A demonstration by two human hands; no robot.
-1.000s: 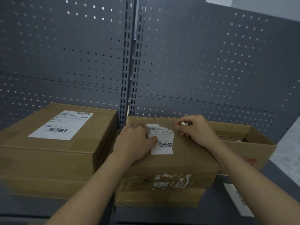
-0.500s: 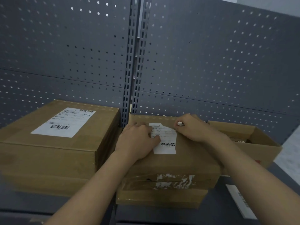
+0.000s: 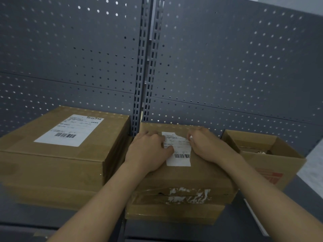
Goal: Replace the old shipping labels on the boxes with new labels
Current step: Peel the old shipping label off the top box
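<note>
On the left side of the shelf point(image 3: 305, 198) we see a big shut cardboard box point(image 3: 52, 163). It sits back near the gray wall with holes point(image 3: 87, 58). On its top is a whole white label point(image 3: 69, 131) with black bar codes. It lies flat.

Next we see the left hand point(image 3: 148, 152). It lies palm down on the middle box point(image 3: 201, 175). It is not gripping anything. Its fingers rest loose on the cardboard, and its thumb presses the left edge of the torn label point(image 3: 178, 151).

The middle box stands in the middle of the shelf, just right of the gray post point(image 3: 146, 67). It rests on a flatter box point(image 3: 174, 213). The torn label is stuck on top of the middle box, between the two hands. Its top right corner is ripped away, and a bar code shows near its bottom. The front of this box has tape and white paper scraps point(image 3: 188, 195).

The right hand point(image 3: 208, 145) is curled at the label's right edge. Its fingertips pinch a small white bit there. We think it is part of the torn label.

Near the right edge of the shelf stands an open box point(image 3: 272, 159) with red print on its front. We cannot tell what is inside. In front of it, a white sheet point(image 3: 253, 215) lies flat on the shelf.
</note>
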